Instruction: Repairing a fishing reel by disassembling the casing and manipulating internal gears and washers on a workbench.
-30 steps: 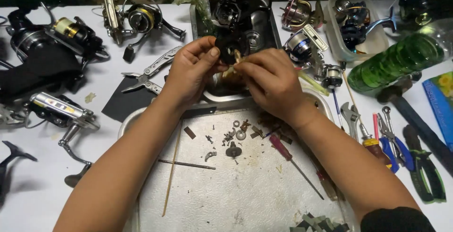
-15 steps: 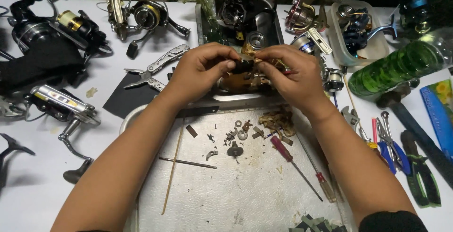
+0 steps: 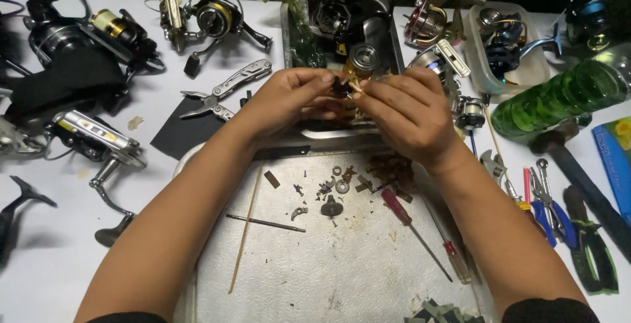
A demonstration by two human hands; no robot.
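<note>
I am holding a small dark-and-gold fishing reel part [image 3: 347, 88] between both hands, above the near edge of the deep steel pan [image 3: 394, 40] at the back of the white tabletop [image 3: 52, 277]. My left hand [image 3: 289, 103] is coming in from the left, its grip clamped on the part with thumb and fingertips [image 3: 325, 78] pinched together. My right hand [image 3: 407, 116] is coming in from the right, its grip also closed on the same part, fingers curling over it so most of it is hidden.

Just below my hands, the wide flat metal tray [image 3: 315, 277] is carrying a scatter of small screws, washers and gears [image 3: 332, 188], a red-handled screwdriver [image 3: 411, 224], a thin dark metal rod [image 3: 266, 223] and a long wooden skewer [image 3: 245, 231]. A clear-handled screwdriver with a red tip [image 3: 453, 257] is lying along the tray's right edge.

To my left, a folding silver multi-tool [image 3: 227, 88] is lying open beside a black sheet [image 3: 181, 132], with several black spinning reels [image 3: 72, 40] well apart from it. To my right, a ribbed green glass bottle [image 3: 559, 96] is lying on its side near blue-handled pliers [image 3: 549, 214] and green-handled pliers [image 3: 591, 257].
</note>
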